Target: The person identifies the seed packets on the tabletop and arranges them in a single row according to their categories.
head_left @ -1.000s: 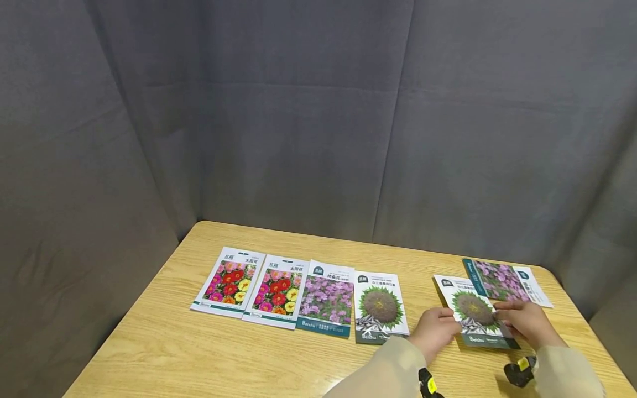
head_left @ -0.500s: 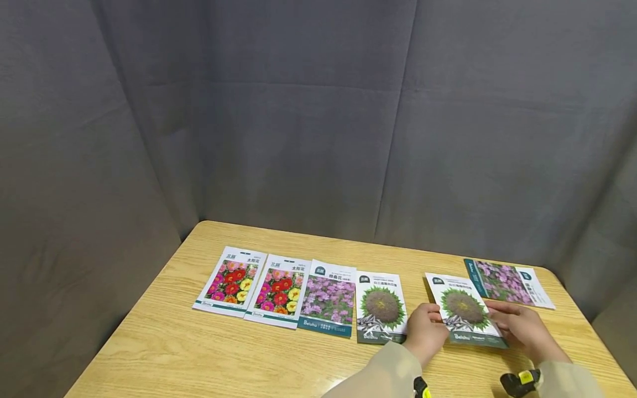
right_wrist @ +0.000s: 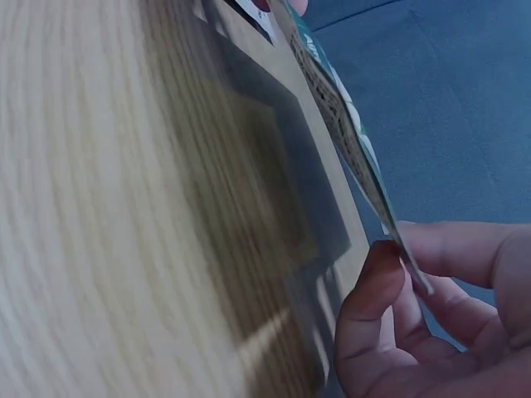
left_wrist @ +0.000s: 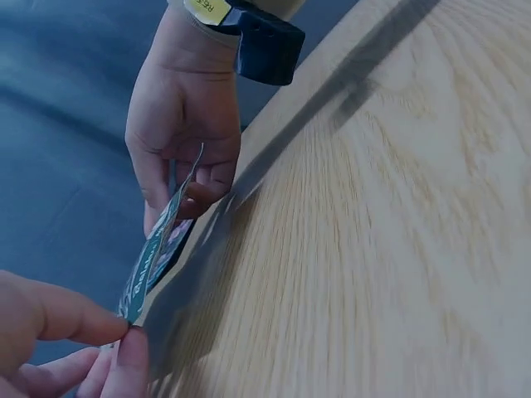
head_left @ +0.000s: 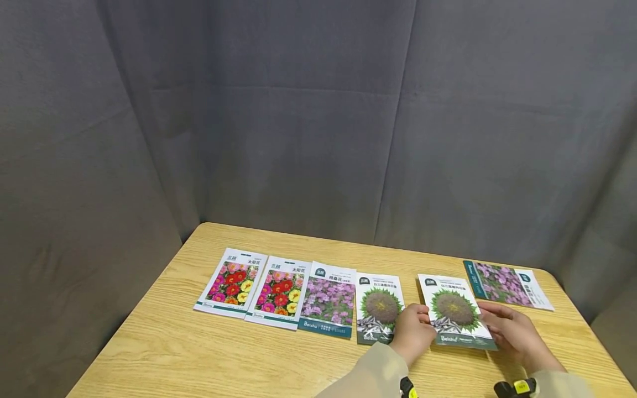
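Note:
Both hands hold one sunflower seed packet (head_left: 454, 308) by its opposite side edges, its printed face up. My left hand (head_left: 414, 331) pinches the left edge between thumb and fingers, as the left wrist view shows on the packet (left_wrist: 151, 261). On the other side my right hand (head_left: 515, 334) pinches the right edge, thumb and fingertips meeting on the packet (right_wrist: 353, 124) in the right wrist view. A shadow falls on the wood beneath it, so the packet is raised off the table. A matching sunflower packet (head_left: 380, 308) lies just left of my left hand.
To the left, in a row on the wooden table (head_left: 209, 354), lie a purple-flower packet (head_left: 327, 298) and two packets of mixed bright flowers (head_left: 277, 293). Another purple-flower packet (head_left: 507, 284) lies sideways at the back right. Grey curtains (head_left: 298, 138) stand behind the table.
Both hands have moved left with the sunflower packet, away from the sideways purple packet and closer to the matching sunflower packet. The other packets have stayed in place.

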`<move>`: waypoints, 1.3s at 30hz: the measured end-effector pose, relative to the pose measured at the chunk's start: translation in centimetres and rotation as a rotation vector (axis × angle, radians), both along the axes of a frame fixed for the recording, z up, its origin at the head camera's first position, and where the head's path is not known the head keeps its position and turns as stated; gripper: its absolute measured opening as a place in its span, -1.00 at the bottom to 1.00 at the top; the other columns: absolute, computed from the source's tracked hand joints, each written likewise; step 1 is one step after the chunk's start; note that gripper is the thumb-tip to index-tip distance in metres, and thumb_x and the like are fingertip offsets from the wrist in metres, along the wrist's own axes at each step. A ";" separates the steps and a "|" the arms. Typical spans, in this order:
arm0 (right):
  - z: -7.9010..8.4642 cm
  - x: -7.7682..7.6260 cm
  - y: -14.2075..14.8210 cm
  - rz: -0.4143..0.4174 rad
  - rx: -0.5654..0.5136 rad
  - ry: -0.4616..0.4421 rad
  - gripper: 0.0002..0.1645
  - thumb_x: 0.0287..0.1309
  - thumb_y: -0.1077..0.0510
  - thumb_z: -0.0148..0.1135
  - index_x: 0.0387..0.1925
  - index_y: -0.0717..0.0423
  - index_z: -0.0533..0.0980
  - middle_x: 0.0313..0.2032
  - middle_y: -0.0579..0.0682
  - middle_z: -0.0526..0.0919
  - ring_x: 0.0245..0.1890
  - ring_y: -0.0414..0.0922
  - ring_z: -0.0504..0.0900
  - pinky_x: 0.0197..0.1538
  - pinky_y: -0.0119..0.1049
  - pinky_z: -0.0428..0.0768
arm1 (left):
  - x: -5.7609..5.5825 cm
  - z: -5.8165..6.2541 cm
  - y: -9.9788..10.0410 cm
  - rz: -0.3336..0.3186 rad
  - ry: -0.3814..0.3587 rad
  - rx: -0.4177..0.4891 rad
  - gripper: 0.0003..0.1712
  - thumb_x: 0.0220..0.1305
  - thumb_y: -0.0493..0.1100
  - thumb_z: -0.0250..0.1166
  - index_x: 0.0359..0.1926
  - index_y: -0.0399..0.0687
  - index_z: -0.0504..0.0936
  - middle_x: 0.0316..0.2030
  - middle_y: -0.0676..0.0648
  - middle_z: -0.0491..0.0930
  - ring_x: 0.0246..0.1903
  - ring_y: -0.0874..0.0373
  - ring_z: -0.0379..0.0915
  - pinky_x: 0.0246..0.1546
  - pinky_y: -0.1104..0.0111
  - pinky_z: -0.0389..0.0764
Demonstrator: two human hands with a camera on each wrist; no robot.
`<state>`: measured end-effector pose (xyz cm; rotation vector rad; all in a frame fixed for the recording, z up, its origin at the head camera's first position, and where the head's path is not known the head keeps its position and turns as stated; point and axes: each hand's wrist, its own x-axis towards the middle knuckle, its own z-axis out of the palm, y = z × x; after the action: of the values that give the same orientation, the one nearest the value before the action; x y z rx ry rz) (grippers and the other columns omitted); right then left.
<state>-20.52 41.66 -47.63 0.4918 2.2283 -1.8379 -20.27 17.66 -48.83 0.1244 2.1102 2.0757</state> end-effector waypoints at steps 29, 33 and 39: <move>-1.3 -0.1 -1.9 0.042 0.215 0.031 -0.52 0.39 0.14 0.25 0.23 0.33 0.53 -0.21 -0.18 0.71 -0.33 -0.28 0.61 -0.22 -0.32 0.66 | 0.0 -0.5 -2.2 -0.069 0.108 -0.168 -0.53 0.06 -0.58 0.25 0.05 -0.41 0.64 -0.39 0.09 0.49 -0.43 0.39 0.45 -0.35 0.53 0.57; -1.7 -0.1 -2.0 0.035 0.219 0.046 -0.51 0.36 0.18 0.28 0.22 0.37 0.53 -0.18 -0.15 0.72 -0.27 -0.32 0.66 -0.16 -0.33 0.70 | -0.1 -0.5 -2.4 -0.069 0.135 -0.204 -0.58 0.10 -0.56 0.27 0.04 -0.41 0.65 -0.39 0.07 0.50 -0.43 0.36 0.47 -0.34 0.54 0.57; -2.0 -0.2 -2.3 0.042 0.228 0.061 -0.47 0.35 0.19 0.28 0.25 0.40 0.49 -0.08 -0.02 0.72 -0.25 -0.33 0.66 -0.13 -0.30 0.70 | -0.2 -0.8 -2.8 -0.056 0.225 -0.290 -0.62 0.08 -0.54 0.31 -0.02 -0.40 0.68 -0.42 0.04 0.55 -0.46 0.38 0.49 -0.35 0.57 0.58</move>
<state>-20.73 39.34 -49.64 0.4285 2.4837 -1.6078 -20.44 14.84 -49.65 0.3877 2.4813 1.7722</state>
